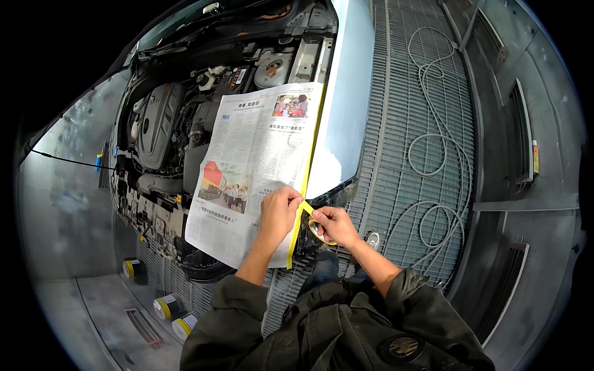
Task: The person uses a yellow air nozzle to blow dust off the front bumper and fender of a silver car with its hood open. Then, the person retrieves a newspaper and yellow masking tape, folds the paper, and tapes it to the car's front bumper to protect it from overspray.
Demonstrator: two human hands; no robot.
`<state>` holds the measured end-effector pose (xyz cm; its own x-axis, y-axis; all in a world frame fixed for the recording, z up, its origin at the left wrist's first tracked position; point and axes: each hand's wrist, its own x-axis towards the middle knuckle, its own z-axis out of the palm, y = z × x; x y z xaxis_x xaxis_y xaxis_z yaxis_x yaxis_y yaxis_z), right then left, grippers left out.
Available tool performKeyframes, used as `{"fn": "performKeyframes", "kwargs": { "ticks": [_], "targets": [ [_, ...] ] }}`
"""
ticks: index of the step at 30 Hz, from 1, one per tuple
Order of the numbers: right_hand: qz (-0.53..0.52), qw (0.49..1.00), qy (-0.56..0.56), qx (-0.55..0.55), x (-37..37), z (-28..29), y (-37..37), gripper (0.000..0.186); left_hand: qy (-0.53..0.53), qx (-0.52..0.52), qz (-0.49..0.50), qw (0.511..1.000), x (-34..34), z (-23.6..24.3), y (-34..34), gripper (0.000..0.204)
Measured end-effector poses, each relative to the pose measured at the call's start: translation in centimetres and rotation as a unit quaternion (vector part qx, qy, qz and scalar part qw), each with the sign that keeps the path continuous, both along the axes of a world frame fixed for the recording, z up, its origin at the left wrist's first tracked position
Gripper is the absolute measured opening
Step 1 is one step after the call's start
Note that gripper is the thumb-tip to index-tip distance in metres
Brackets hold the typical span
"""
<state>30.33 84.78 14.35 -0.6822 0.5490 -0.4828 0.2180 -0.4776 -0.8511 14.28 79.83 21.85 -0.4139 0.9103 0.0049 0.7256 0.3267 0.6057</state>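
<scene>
A sheet of newspaper (250,139) lies over the right side of the engine bay, with yellow masking tape (314,139) running down its right edge beside the light blue fender (348,105). My left hand (278,213) rests at the newspaper's lower right edge, fingers pinched on the end of a tape strip. Close by on the right, my right hand (337,227) grips the roll of masking tape (320,235), partly hidden by my fingers. A short length of tape spans the gap between both hands. The taped edge also continues below my left hand.
The uncovered engine (159,123) shows left of the newspaper. A coiled hose (426,80) lies on the grated floor (396,130) to the right. Several cans, one of them a yellow-and-white can (167,307), stand at lower left. A wall with vents (523,130) borders the right.
</scene>
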Motion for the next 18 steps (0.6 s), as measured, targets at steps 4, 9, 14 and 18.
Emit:
{"fn": "performKeyframes", "kwargs": {
  "ticks": [4,9,14,18],
  "targets": [
    [-0.001,0.999,-0.029,0.019,-0.5,-0.7,0.4,0.031,-0.009,-0.02,-0.006,1.0,-0.4,-0.5,0.8,0.012],
    [0.047,0.991,-0.084,0.098,-1.0,-0.3,0.9,0.031,0.002,-0.063,0.01,0.998,-0.4,0.1,1.2,0.012],
    [0.012,0.993,-0.056,0.102,-1.2,-2.2,0.7,0.031,-0.021,-0.065,0.041,0.997,-0.4,0.1,1.1,0.012],
    [-0.008,0.992,-0.066,0.104,-1.1,-2.7,0.6,0.029,-0.054,-0.046,0.048,0.996,-0.3,0.0,1.3,0.014]
  ]
}}
